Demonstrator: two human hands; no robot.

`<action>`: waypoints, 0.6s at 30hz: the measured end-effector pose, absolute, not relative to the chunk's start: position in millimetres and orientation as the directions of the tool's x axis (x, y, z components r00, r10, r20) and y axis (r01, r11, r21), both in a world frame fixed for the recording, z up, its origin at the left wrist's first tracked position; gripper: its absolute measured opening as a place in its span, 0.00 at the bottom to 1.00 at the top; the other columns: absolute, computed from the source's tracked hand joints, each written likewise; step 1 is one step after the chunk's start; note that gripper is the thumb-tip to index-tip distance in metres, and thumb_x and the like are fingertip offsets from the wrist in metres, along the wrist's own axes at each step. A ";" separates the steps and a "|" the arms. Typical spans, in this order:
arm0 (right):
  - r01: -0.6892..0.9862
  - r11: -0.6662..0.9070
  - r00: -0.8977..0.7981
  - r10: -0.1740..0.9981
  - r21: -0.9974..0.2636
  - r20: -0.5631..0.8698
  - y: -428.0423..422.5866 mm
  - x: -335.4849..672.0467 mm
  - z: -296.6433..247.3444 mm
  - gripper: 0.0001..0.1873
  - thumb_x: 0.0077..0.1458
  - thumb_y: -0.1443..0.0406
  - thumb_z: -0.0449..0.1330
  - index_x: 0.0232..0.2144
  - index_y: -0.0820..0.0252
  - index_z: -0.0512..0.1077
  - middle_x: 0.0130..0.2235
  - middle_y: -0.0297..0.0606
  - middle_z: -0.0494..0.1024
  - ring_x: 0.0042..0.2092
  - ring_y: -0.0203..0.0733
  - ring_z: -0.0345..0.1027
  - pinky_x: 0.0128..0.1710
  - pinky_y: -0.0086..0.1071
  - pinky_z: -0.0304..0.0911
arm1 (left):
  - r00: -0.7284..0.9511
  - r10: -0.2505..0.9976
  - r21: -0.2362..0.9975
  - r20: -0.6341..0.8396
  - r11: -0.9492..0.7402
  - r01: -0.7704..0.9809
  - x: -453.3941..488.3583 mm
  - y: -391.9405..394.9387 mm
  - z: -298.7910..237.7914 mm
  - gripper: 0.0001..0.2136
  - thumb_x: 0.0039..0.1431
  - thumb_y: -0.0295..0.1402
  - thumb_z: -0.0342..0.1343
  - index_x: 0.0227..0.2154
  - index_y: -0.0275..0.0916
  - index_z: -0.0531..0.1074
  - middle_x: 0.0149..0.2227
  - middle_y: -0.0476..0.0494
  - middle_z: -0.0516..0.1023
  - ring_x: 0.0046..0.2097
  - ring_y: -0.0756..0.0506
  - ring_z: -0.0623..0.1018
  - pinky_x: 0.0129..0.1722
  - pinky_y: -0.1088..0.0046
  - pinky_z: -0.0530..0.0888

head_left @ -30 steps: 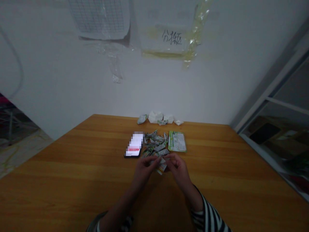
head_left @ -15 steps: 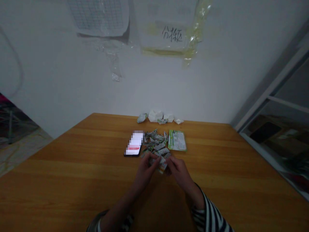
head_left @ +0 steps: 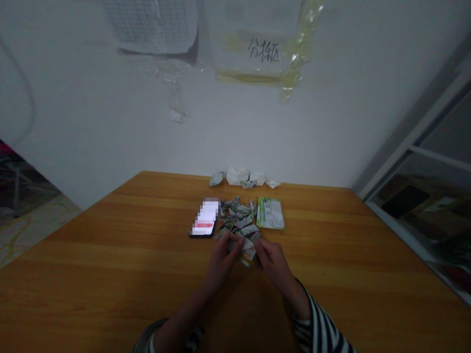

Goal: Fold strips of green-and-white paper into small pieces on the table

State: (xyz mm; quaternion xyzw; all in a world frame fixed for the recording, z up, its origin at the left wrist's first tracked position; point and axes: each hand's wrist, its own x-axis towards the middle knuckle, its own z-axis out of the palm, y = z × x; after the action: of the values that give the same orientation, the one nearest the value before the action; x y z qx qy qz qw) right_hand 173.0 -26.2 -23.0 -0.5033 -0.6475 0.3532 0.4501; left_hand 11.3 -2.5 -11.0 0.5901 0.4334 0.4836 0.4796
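Observation:
Between my hands is a small printed packet (head_left: pixel 247 255), pale with an orange patch near its lower end. My left hand (head_left: pixel 222 257) pinches its left side between thumb and fingers. My right hand (head_left: pixel 271 260) is closed on the right edge of the same packet, the fingertips pressed together. Just beyond my fingers lies a loose pile of crumpled green and white wrappers (head_left: pixel 239 211). A phone (head_left: pixel 206 218) with a lit screen rests left of the pile. To the right of it lies a flat green and white printed pouch (head_left: pixel 270 214).
Crumpled white tissues (head_left: pixel 237 176) and a balled wrapper (head_left: pixel 217 179) sit along the back of the wooden table (head_left: pixel 121 215), by the wall. Papers (head_left: pixel 154 24) are taped to the wall. A shelf frame (head_left: pixel 415 127) stands at the right.
The packet has turned slightly, and more of its orange-marked lower end shows between my hands. Both hands stay in nearly the same place.

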 end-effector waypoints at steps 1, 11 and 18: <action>0.333 0.244 -0.078 0.970 -0.911 0.231 -26.6 172.5 -22.8 0.27 0.64 0.50 0.44 0.19 0.58 0.63 0.17 0.30 0.65 0.19 0.33 0.59 0.20 0.26 0.53 | 0.154 0.976 0.986 0.151 -0.160 0.046 11.8 -3.0 -9.7 0.11 0.56 0.40 0.57 0.26 0.39 0.66 0.26 0.52 0.69 0.29 0.49 0.70 0.31 0.75 0.68; 0.327 0.243 -0.066 0.970 -0.913 0.234 -25.9 172.5 -23.7 0.28 0.63 0.49 0.44 0.18 0.58 0.63 0.16 0.30 0.64 0.19 0.33 0.58 0.20 0.27 0.51 | 0.136 0.977 0.984 0.163 -0.170 0.042 12.8 -4.3 -7.6 0.10 0.55 0.39 0.57 0.25 0.39 0.66 0.25 0.53 0.68 0.28 0.49 0.70 0.30 0.75 0.69; 0.188 0.187 -0.128 0.978 -0.964 0.165 -26.2 168.5 -24.2 0.26 0.61 0.46 0.48 0.21 0.58 0.65 0.17 0.29 0.64 0.19 0.33 0.57 0.19 0.26 0.50 | 0.162 0.969 0.977 0.186 -0.200 0.076 15.7 -7.5 -8.3 0.11 0.56 0.40 0.56 0.25 0.39 0.65 0.24 0.53 0.67 0.27 0.50 0.69 0.28 0.76 0.68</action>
State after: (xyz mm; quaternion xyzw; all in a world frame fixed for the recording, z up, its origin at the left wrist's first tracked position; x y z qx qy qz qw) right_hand 168.5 -26.2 -24.2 -0.4724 -0.6170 0.4280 0.4614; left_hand 15.7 -7.5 -8.3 0.6059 0.4313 0.4827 0.4624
